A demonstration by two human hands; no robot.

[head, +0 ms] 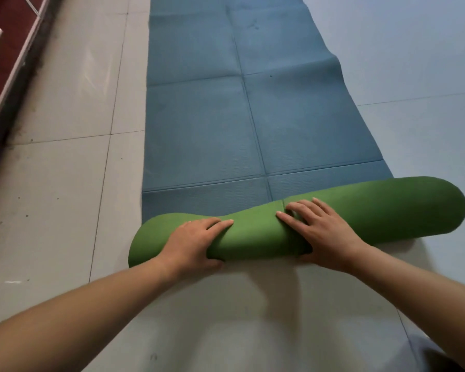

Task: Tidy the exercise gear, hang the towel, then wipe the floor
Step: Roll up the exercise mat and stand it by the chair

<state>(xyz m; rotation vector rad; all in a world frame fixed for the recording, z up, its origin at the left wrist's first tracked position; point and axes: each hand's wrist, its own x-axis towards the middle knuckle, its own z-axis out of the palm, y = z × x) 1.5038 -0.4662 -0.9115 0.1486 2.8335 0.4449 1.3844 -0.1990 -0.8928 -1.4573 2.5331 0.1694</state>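
An exercise mat (226,116) lies stretched out on the tiled floor, blue on top and green underneath. Its near end is rolled into a thick green roll (373,208) lying across the view. My left hand (196,242) rests on the left part of the roll, fingers laid over the top and thumb under the near side. My right hand (320,229) presses on the middle of the roll with spread, straight fingers and its thumb down at the near side. No towel shows in this view.
Grey floor tiles (65,183) spread to the left and in front of me. A dark red cabinet (0,49) with a metal handle stands along the far left edge. A dark patch sits at the bottom right corner.
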